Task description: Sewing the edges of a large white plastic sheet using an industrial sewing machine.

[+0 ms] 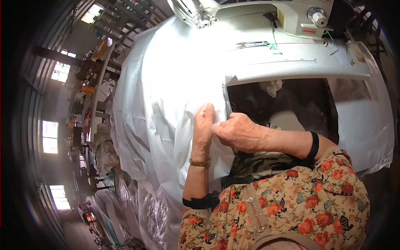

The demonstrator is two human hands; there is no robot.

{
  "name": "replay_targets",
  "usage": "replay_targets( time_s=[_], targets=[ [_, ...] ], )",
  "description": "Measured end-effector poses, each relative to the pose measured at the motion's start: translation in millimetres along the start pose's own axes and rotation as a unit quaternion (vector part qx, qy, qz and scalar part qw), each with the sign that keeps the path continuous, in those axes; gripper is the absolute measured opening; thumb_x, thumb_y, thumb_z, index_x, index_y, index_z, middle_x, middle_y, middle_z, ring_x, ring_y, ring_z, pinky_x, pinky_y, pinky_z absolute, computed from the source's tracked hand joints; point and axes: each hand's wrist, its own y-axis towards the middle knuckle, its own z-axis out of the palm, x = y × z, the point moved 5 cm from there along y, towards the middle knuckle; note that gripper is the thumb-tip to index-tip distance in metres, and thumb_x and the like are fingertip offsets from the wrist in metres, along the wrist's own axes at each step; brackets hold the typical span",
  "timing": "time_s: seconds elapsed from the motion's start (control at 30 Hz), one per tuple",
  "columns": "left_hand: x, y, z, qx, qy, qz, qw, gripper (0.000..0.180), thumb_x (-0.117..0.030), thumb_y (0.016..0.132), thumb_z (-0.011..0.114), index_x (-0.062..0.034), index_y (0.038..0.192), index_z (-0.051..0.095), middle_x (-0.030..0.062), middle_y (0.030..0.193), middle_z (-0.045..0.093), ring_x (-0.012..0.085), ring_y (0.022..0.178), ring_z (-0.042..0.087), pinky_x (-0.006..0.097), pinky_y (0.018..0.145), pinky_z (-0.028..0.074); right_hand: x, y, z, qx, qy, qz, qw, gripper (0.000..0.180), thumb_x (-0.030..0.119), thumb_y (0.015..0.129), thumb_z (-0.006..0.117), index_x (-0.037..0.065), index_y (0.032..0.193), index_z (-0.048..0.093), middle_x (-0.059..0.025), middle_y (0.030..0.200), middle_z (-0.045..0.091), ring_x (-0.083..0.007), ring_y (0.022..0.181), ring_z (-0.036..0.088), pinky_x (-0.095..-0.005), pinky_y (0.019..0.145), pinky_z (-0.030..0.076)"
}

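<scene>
A large sheet of white, slightly shiny fabric (175,71) drapes over the sewing machine's table and falls in folds to the left. My left hand (203,125) is closed on the fabric near its right edge, thumb pointing away from me. Beside it, touching, my right hand (239,132) pinches the same edge, its fingers curled and partly hidden. Beyond them stands a white sewing machine (250,16), its needle area (203,21) brightly lit above the far end of the fabric.
Thread snips (250,44) with green thread lie on the machine bed. A dial (317,17) sits on the machine's right. Right of my hands is a dark opening (287,100) in the table. Clear plastic sheeting (150,208) hangs at lower left; cluttered shelves (93,91) stand farther left.
</scene>
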Motion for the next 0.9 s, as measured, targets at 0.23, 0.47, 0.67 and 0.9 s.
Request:
replay_targets(
  time_s=[0.23,0.47,0.67,0.9],
  targets=[
    [9.5,16.9,-13.5,-0.003,0.091,0.017,0.996,0.025,-0.015,0.096,0.065,-0.0078,0.077,0.051,-0.0097,0.069,0.043,0.0007,0.061,0.032,0.022,0.050,0.028,-16.0,-12.6,2.6,-0.072,0.100,-0.011,0.992,0.023,0.023,0.092,0.063,0.002,0.088,0.054,-0.0089,0.071,0.061,-0.0199,0.063,0.060,-0.0355,0.059,0.046],
    [6.2,16.0,-3.6,-0.090,-0.053,0.008,0.995,0.012,-0.012,0.095,0.067,-0.0009,0.089,0.066,-0.0038,0.079,0.063,0.0015,0.063,0.051,0.019,0.054,0.041,-78.2,-30.3,57.5,-0.157,0.479,0.305,0.808,0.030,0.029,0.101,0.054,0.001,0.092,0.058,0.0017,0.080,0.055,-0.0067,0.074,0.048,-0.0257,0.067,0.044],
    [0.7,15.9,1.1,-0.036,-0.097,0.060,0.993,0.017,-0.014,0.100,0.059,0.0001,0.093,0.065,-0.0013,0.081,0.065,0.0033,0.070,0.057,0.019,0.061,0.046,-84.0,-26.9,83.2,-0.137,0.551,0.287,0.771,0.026,0.024,0.100,0.052,0.001,0.095,0.062,0.0036,0.083,0.056,-0.0051,0.078,0.048,-0.0237,0.072,0.043],
    [2.6,17.5,2.5,-0.039,-0.095,0.056,0.993,0.016,-0.013,0.100,0.058,-0.0010,0.092,0.065,-0.0036,0.080,0.063,0.0024,0.068,0.053,0.019,0.060,0.044,-90.9,-20.0,80.7,-0.054,0.600,0.359,0.713,0.023,0.020,0.095,0.053,0.001,0.085,0.061,0.0025,0.078,0.058,-0.0089,0.070,0.053,-0.0276,0.062,0.046]
  ],
)
